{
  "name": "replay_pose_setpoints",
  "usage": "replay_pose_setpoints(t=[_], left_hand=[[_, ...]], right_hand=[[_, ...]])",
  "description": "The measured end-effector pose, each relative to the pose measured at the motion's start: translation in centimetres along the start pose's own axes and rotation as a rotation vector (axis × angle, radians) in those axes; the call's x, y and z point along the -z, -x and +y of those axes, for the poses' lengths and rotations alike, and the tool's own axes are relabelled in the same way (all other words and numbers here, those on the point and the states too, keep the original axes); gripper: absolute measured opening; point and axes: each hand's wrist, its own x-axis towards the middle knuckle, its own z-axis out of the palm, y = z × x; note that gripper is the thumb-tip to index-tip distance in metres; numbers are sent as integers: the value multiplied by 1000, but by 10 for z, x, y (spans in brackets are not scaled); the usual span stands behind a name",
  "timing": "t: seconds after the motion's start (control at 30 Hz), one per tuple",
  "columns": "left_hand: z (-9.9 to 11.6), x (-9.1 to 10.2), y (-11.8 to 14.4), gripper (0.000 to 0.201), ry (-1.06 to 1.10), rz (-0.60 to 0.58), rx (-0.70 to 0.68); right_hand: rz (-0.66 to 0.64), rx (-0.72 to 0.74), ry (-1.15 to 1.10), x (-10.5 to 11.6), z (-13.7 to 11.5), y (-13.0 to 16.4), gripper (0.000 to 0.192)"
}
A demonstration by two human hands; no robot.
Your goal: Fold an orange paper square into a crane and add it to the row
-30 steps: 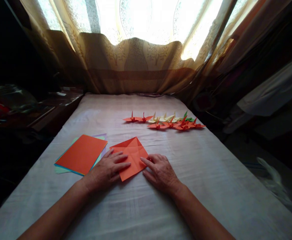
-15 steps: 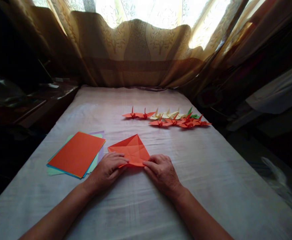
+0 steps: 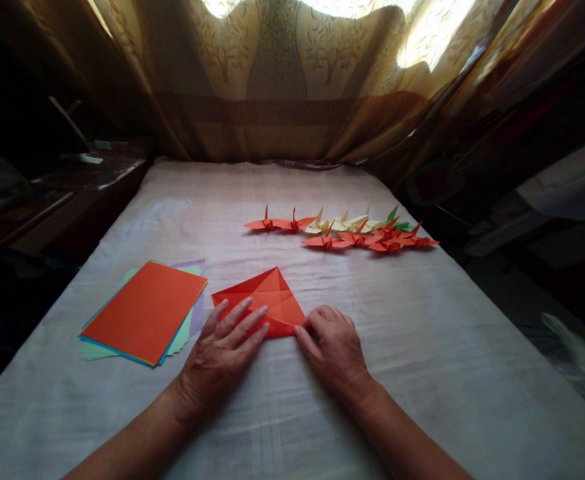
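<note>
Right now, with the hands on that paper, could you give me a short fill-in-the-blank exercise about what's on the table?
1. Both hands, the left hand and the right hand, press on a folded sheet coloured ____.
2. The stack of coloured paper lies to the ____ of that sheet.
3. The folded cranes lie ____ from the person than the sheet.
4. Everything rests on a pale ____ covering the table.

Missing words: orange; left; farther; cloth

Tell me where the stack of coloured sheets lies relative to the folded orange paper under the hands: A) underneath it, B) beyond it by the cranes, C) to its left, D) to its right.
C: the stack of coloured sheets lies flat on the cloth left of the folded orange paper, apart from it, beside the left hand.
</note>
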Motion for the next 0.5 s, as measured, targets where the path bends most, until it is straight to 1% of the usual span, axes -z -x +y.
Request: replay_pose_setpoints(t=[0.1,0.2,0.33,0.5], left_hand=[[14,1,-2,34,28,-73,-61],[22,-2,-1,39,82,-128,-86],[22,-5,1,47,74,-193,-87],[21,-5,3,48,97,-220,-79]], right_hand=[[0,9,39,0,-1,-1,21],[22,19,41,0,-1,-1,23],[27,10,18,0,-1,-1,23],[29,9,-56,2,3,1,16]])
